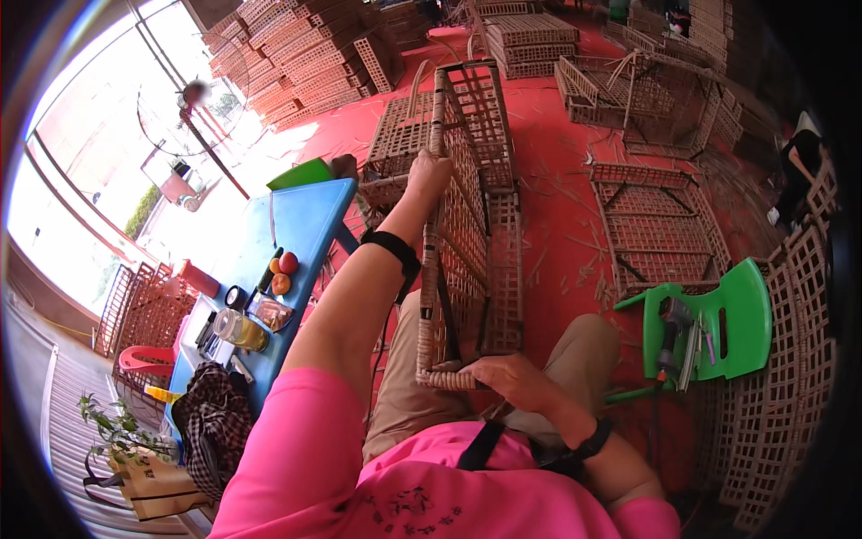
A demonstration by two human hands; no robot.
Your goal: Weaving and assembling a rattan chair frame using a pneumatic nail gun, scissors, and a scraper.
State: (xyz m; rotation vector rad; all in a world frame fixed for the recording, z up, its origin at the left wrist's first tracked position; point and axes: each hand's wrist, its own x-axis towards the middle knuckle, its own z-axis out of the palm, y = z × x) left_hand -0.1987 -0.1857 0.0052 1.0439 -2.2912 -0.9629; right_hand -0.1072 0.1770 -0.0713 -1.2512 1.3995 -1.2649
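In front of me a long woven rattan basket (460, 202) stands on its side between my knees, its rim facing left and its open lattice showing. My left hand (429, 175) is closed around the upper part of the rim, with the arm stretched out. Down at the near end, my right hand (510, 379) grips the thick wrapped corner close to my lap; its fingertips are partly hidden behind the rim. Another woven lattice piece (400, 135) lies just beyond the basket on the left.
At left a blue table (310, 211) holds a jar (241, 331), fruit (281, 284) and a checked cloth (214, 418). A green chair (752, 314) at right carries a corded power tool (672, 337) and thin sticks. Woven frames (660, 220) and scraps lie on the red floor; stacked panels (296, 54) stand behind.
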